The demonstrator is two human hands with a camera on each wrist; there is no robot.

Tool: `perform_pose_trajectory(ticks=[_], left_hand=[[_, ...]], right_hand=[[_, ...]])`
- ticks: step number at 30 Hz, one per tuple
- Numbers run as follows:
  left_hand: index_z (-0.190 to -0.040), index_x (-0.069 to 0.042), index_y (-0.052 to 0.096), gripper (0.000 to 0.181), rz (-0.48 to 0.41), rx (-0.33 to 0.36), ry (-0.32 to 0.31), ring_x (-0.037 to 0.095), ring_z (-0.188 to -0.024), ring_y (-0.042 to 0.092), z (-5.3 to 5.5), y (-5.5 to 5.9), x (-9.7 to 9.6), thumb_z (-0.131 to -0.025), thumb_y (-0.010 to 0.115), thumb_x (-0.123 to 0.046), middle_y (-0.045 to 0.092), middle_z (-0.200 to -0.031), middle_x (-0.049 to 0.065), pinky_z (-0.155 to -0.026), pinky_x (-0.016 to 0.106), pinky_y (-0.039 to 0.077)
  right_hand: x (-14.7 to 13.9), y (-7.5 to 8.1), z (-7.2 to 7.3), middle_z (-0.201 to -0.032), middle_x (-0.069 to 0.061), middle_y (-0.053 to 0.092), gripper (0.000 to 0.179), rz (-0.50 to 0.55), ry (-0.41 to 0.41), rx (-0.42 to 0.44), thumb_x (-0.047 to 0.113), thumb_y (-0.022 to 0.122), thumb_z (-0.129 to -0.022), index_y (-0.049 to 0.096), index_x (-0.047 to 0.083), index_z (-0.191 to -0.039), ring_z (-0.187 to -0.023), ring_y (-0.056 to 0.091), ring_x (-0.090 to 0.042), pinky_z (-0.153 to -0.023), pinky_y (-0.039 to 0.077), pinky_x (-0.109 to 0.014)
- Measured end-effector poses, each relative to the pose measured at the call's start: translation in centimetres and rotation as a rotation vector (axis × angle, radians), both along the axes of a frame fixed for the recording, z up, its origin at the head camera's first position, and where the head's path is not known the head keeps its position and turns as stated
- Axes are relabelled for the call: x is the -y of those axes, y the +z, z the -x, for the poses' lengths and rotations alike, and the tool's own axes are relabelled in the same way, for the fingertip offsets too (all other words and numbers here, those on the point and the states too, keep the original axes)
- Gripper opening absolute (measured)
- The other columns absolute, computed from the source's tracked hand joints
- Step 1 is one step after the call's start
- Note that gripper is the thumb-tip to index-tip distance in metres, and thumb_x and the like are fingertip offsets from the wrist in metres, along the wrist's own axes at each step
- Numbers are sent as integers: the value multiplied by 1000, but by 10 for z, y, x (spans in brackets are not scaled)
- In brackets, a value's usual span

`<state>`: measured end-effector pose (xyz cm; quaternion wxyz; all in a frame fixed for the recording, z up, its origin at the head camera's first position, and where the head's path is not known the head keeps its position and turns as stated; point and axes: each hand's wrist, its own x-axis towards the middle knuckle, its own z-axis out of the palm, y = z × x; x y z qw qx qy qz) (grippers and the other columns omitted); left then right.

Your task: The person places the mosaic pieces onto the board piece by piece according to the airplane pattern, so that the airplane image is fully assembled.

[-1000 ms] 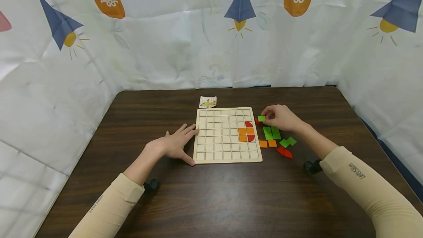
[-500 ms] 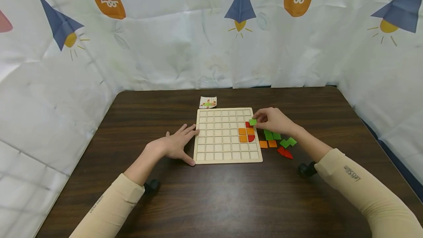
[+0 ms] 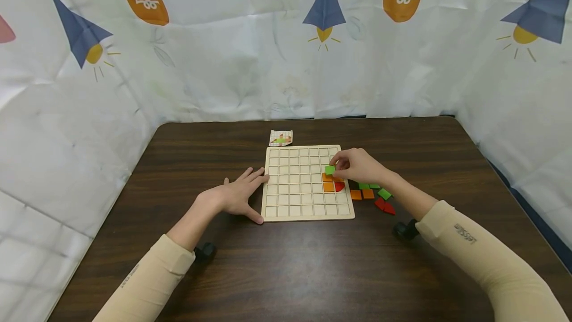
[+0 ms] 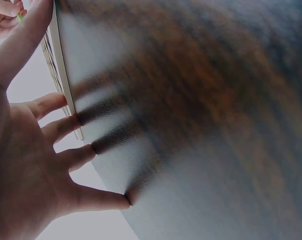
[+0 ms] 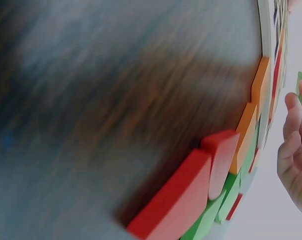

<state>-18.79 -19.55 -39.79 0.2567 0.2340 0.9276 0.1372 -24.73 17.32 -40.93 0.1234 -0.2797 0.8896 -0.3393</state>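
Note:
A pale wooden grid board [image 3: 295, 198] lies on the dark table, with orange square tiles [image 3: 328, 187] and a red quarter-round tile [image 3: 339, 186] set in its right-hand cells. My right hand [image 3: 359, 165] pinches a green square tile [image 3: 329, 170] between thumb and fingers, over the board's right side just above the orange tiles. In the right wrist view that green tile [image 5: 299, 86] shows edge-on at the fingertips. Spread flat, my left hand [image 3: 234, 195] touches the board's left edge with thumb and fingertips; the left wrist view shows its straight fingers [image 4: 66, 125] along that edge.
Right of the board lie loose orange tiles [image 3: 356, 195], green tiles [image 3: 384, 194] and red tiles [image 3: 385, 206], some hidden under the right forearm. A small pattern card [image 3: 281, 138] lies behind the board. A printed white curtain [image 3: 214, 73] hangs behind the table.
My right hand has carried the green tile leftward from beside the loose pieces to over the board. The left hand has stayed at the board's left edge.

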Motion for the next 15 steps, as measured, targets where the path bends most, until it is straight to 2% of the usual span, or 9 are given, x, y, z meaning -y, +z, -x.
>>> perform_pose_trajectory(ticks=[5,15], left_hand=[[-166,-15,20,116,8,3,1,37,-156,-4,-1,1,-1,-79,85,-57,0,-172,9,-104,85,7],[-166,-15,20,116,-1,-2,2,37,-156,-4,-1,-1,0,-79,85,-58,0,-172,9,-103,85,6]], right_hand=[[9,1,-1,-90,1,72,25,13,4,19,11,79,-92,73,3,-114,-84,66,-17,-77,56,-36],[23,-2,0,-89,2,73,24,13,33,17,13,79,-91,75,3,-113,-81,67,-14,-76,57,-35]])
